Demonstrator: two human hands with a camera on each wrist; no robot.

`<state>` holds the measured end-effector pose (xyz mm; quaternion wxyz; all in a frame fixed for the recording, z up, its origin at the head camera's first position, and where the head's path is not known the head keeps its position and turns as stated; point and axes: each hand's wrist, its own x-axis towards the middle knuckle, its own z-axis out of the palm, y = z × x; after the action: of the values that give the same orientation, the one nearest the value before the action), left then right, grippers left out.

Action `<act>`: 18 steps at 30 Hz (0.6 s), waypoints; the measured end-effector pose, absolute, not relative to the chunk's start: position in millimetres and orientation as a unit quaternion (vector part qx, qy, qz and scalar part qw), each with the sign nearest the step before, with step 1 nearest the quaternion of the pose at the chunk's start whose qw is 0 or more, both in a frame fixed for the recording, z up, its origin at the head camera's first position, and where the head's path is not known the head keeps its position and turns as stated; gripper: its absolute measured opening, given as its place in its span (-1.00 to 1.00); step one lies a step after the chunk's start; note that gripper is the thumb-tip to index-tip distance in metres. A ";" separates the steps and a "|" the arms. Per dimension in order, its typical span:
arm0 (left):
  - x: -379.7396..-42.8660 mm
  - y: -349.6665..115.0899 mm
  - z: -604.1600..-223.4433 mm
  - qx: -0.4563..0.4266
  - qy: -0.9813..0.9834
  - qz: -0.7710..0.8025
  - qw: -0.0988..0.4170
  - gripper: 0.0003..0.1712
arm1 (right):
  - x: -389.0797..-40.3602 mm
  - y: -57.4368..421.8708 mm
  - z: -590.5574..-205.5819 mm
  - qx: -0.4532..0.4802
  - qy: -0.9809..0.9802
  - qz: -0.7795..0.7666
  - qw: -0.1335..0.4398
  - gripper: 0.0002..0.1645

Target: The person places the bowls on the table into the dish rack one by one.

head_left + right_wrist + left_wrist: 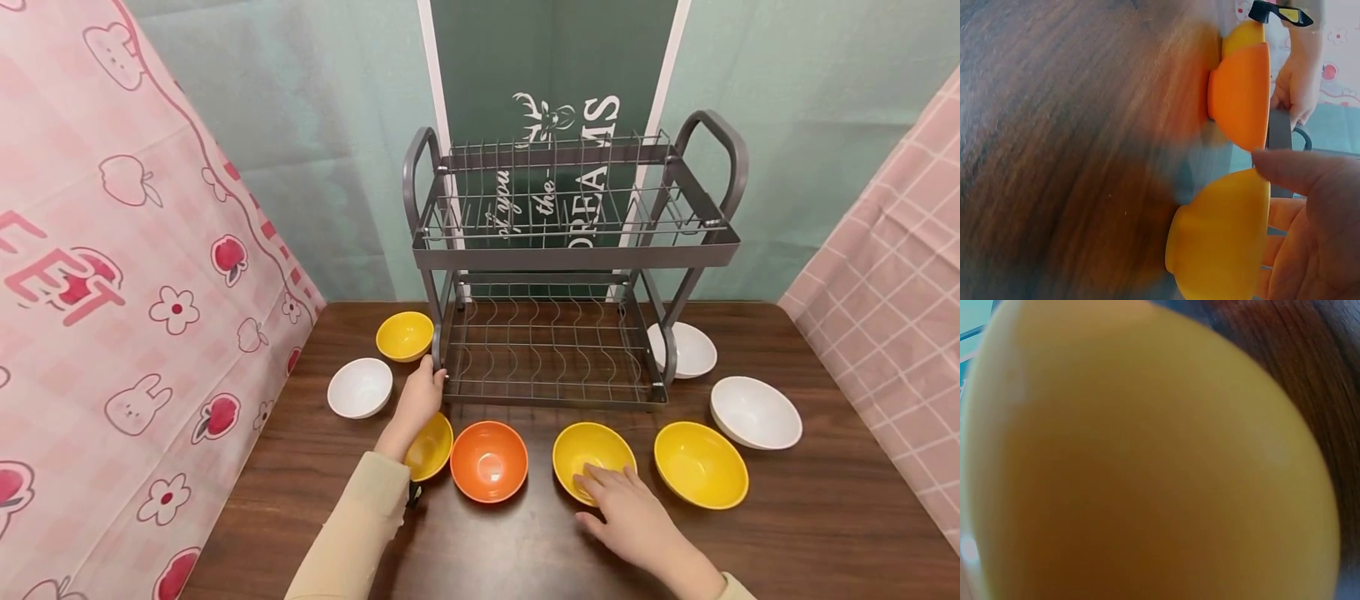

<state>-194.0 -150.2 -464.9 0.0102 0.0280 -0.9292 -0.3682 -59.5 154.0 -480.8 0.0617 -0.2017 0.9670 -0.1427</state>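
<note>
A dark grey two-tier dish rack (577, 256) stands at the table's back. My left hand (418, 398) grips its lower left front corner, the wrist passing over a yellow bowl (429, 450). That bowl's blurred yellow side (1160, 456) fills most of the left wrist view. Over another yellow bowl (588, 442), my right hand (633, 517) spreads its fingers across the near rim. In the right wrist view the thumb lies close to this bowl's rim (1222, 231), with the other fingers behind it. An orange bowl (489, 462) sits between the two hands.
On the left are a yellow bowl (405, 337) and a white bowl (360, 388). To the right stand a yellow bowl (701, 464), a white bowl (755, 412) and another white bowl (692, 350) partly behind the rack's leg. Patterned curtains (172, 275) enclose the wooden table (840, 500).
</note>
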 end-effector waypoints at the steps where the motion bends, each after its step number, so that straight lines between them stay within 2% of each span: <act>1: -194.0 -150.2 -464.9 0.028 -0.929 -0.369 0.010 -0.83 | -59.4 153.4 -480.9 -0.201 0.967 -0.142 0.062 -0.49; 5: -194.3 -150.1 -464.5 0.028 -0.929 -0.370 0.010 -0.84 | -59.1 151.6 -482.3 -0.210 0.967 -0.135 0.050 -0.60; 9: -194.7 -149.6 -464.3 0.026 -0.929 -0.369 0.010 -0.84 | -58.1 151.5 -485.5 -0.232 0.966 -0.117 0.015 -0.70; 18: -194.8 -150.1 -465.5 0.024 -0.930 -0.366 0.010 -0.84 | -57.3 150.9 -486.4 -0.243 0.963 -0.112 -0.015 -0.80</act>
<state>-194.8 -150.1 -465.5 0.0103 0.0237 -0.9304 -0.3657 -57.3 150.9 -486.4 -0.0150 -0.2426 0.9635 -0.1123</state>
